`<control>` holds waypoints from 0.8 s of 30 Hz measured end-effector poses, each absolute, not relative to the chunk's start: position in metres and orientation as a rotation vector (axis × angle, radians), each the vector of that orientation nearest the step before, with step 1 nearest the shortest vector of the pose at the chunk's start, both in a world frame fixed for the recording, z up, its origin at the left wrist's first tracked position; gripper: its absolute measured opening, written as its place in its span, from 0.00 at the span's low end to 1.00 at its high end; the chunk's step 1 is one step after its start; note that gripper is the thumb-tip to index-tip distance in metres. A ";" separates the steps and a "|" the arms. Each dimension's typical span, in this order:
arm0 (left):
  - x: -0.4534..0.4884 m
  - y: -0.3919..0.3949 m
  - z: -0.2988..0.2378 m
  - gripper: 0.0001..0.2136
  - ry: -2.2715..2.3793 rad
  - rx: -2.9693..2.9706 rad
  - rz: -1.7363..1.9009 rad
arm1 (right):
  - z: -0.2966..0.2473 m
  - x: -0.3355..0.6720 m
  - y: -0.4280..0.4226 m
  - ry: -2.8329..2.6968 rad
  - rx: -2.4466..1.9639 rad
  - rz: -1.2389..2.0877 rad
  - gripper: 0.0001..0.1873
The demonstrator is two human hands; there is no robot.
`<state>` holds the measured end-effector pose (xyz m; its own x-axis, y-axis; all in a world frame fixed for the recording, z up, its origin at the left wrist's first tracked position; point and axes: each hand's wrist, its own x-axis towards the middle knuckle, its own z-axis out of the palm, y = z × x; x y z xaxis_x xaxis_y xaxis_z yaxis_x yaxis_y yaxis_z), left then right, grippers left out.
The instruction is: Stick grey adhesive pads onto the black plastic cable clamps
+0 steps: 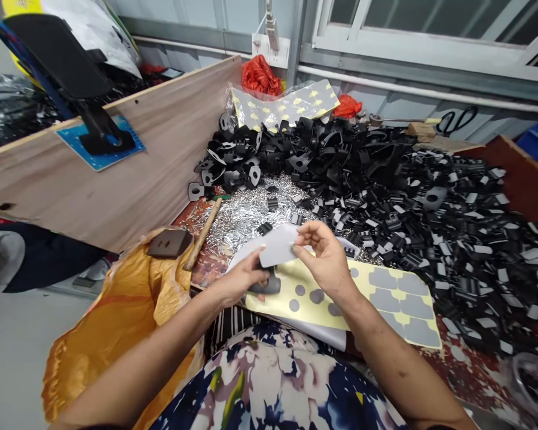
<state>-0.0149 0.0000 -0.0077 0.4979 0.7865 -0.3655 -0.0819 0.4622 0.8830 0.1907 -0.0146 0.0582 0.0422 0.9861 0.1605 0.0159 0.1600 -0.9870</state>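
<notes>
Left hand (pixel 250 276) closed round a black part (pixel 271 283), right hand (pixel 326 258) finger-pinched a grey sticker (pixel 278 243) above the near sheet (pixel 284 288), hammer (pixel 203 235) left, pins (pixel 235 221) beyond, clips (pixel 388 209) crowding right.

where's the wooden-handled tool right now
In the head view, the wooden-handled tool lies left of centre, between the brown block and the pile of silver pins.

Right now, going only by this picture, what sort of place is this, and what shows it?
Probably a small assembly workshop: there's a large heap of black parts, a spread of loose metal pins and a yellow sheet of grey cut shapes.
</notes>
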 end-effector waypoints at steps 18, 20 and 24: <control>0.010 -0.010 0.015 0.22 0.620 0.517 0.878 | 0.009 0.188 -0.038 -1.159 -1.246 1.086 0.12; 0.010 -0.010 0.016 0.22 0.615 0.520 0.875 | 0.007 0.189 -0.038 -1.162 -1.251 1.060 0.12; 0.011 -0.011 0.015 0.21 0.608 0.512 0.875 | 0.003 0.190 -0.037 -1.162 -1.258 1.046 0.12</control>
